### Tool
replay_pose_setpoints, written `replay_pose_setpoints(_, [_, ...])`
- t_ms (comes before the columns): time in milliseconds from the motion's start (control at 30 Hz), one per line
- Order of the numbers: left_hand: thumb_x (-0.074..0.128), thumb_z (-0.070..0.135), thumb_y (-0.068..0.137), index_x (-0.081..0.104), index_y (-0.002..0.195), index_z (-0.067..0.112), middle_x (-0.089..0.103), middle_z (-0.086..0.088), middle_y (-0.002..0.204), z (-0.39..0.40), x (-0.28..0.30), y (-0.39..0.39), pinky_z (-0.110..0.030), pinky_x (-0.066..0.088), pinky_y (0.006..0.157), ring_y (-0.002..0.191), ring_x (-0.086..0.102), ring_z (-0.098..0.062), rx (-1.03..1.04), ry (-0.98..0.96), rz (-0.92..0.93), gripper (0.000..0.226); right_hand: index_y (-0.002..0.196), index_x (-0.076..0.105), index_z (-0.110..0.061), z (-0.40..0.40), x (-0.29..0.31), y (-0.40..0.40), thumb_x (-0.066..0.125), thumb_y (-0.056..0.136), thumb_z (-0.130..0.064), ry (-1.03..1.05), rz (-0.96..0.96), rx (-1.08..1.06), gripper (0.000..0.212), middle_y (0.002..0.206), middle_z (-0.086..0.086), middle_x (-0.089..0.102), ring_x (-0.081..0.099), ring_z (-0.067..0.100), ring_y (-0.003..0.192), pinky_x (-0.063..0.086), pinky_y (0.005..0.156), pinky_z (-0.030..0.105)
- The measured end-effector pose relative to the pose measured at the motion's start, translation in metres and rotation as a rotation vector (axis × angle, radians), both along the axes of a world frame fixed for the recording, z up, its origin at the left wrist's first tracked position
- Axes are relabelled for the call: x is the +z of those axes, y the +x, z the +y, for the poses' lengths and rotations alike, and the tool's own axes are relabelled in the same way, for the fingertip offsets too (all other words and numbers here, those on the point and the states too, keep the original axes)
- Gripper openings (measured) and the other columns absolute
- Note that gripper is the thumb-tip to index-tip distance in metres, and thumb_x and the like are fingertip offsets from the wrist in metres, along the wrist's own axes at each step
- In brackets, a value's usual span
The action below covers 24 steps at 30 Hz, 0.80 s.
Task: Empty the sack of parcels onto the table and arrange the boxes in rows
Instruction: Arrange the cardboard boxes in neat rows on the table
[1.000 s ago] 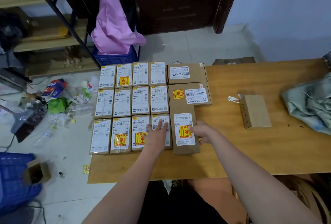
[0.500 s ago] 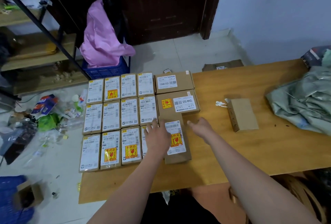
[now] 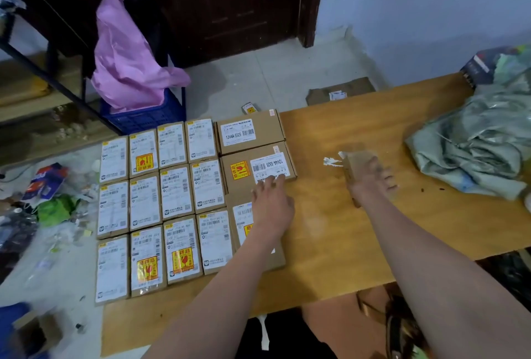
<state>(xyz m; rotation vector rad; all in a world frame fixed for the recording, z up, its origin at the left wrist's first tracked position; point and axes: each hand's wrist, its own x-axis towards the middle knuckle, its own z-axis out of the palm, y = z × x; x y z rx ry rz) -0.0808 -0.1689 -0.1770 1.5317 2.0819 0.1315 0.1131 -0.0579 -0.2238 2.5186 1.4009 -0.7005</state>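
Lone plain box (image 3: 359,170) lay apart on the counter (image 3: 330,215), toward the right end, short of the crumpled grey sack (image 3: 471,157) at the far right corner. Right hand (image 3: 370,183) was over it, fingers spread and loosely curved above its near end; blurred, so could not tell whether touching or gripping yet. Box's long axis ran near edge to far edge of the counter, tilted slightly, roughly in line with the right forearm. White scrap (image 3: 330,161) sat just beside its far left corner.

Left hand (image 3: 271,203) was flat, fingers straight, pressing on the rows: palm on the near big box (image 3: 258,232), fingertips (image 3: 273,180) reaching the label of the middle big box (image 3: 258,167). Held nothing. Far big box (image 3: 250,132) sat behind those, at the counter's far edge.

Small labelled boxes (image 3: 161,203) filled the left end in three rows of four, edge to edge, leftmost ones overhanging the left edge.

Judged: right hand clearly nearer the stray box, left hand well apart from it. Likely destination the bare counter just right of the big-box column, so move would run leftward across the middle; needed probably little turning to match the near big box's lengthwise lie
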Motion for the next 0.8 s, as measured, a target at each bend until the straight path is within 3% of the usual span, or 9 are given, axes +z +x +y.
replay_pose_setpoints(133, [0.046,0.017,0.095,0.032,0.15,0.015,0.037,-0.009,0.151,0.002,-0.003,-0.002,-0.049,0.025,0.118,0.141,0.03,-0.032,0.007,-0.013,-0.028,0.056,0.152,0.003,-0.026,-0.003,-0.008,0.0,0.072,0.082,-0.021,-0.073,-0.07,0.044,0.099,0.142,0.02,0.029,0.037,0.038,0.125,0.035,0.102,0.046])
replay_pose_setpoints(367, [0.045,0.013,0.095,0.039,0.146,0.012,0.043,-0.008,0.147,0.011,0.002,0.002,-0.042,0.028,0.116,0.138,0.034,-0.029,0.025,0.024,-0.087,0.052,0.151,-0.022,-0.024,-0.029,-0.009,-0.028,0.077,0.075,-0.021,-0.233,-0.131,0.153,0.125,0.141,0.024,0.028,0.038,0.039,0.125,0.038,0.102,0.048])
replay_pose_setpoints(467, [0.045,0.011,0.094,0.041,0.145,0.011,0.045,-0.009,0.145,0.014,0.005,0.0,-0.039,0.034,0.112,0.135,0.039,-0.029,0.058,0.042,-0.162,0.051,0.151,-0.022,-0.022,-0.035,-0.006,-0.032,0.077,0.075,-0.015,-0.213,-0.03,0.121,0.125,0.142,0.025,0.028,0.037,0.041,0.128,0.039,0.104,0.049])
replay_pose_setpoints(533, [0.046,0.009,0.094,0.044,0.144,0.011,0.047,-0.01,0.144,0.017,0.008,-0.004,-0.038,0.04,0.107,0.13,0.046,-0.029,0.135,0.028,-0.259,0.05,0.152,-0.014,-0.023,-0.035,0.004,-0.035,0.078,0.075,-0.014,-0.157,0.194,0.012,0.12,0.139,0.023,0.033,0.043,0.038,0.125,0.048,0.094,0.043])
replay_pose_setpoints(600, [0.046,0.009,0.095,0.045,0.143,0.011,0.045,-0.01,0.146,0.021,0.011,-0.008,-0.038,0.043,0.105,0.125,0.051,-0.03,0.219,0.022,-0.326,0.048,0.146,0.003,-0.017,-0.034,0.021,-0.04,0.083,0.072,-0.016,-0.125,0.546,-0.169,0.109,0.128,0.016,0.047,0.055,0.029,0.107,0.054,0.066,0.033])
replay_pose_setpoints(633, [0.045,0.01,0.096,0.045,0.143,0.011,0.044,-0.01,0.148,0.024,0.013,-0.01,-0.038,0.043,0.105,0.125,0.053,-0.03,0.252,0.016,-0.348,0.048,0.141,0.014,-0.014,-0.035,0.032,-0.041,0.085,0.07,-0.015,-0.125,0.752,-0.257,0.1,0.122,0.012,0.054,0.061,0.025,0.098,0.055,0.06,0.032])
replay_pose_setpoints(733, [0.043,0.023,0.102,0.044,0.145,0.017,0.045,-0.005,0.149,0.029,0.025,-0.01,-0.029,0.04,0.102,0.128,0.05,-0.026,0.371,-0.081,-0.514,0.044,0.134,0.042,-0.009,-0.044,0.057,-0.039,0.082,0.075,-0.013,-0.196,1.241,-0.337,0.071,0.113,0.011,0.069,0.068,0.025,0.094,0.058,0.077,0.042])
replay_pose_setpoints(800, [0.042,0.038,0.102,0.05,0.14,0.019,0.053,-0.006,0.142,0.033,0.031,-0.011,-0.033,0.044,0.101,0.122,0.055,-0.026,0.556,-0.243,-0.872,0.043,0.13,0.055,-0.005,-0.052,0.069,-0.035,0.073,0.082,-0.014,-0.309,1.479,-0.309,0.053,0.114,0.016,0.07,0.067,0.028,0.098,0.056,0.081,0.044])
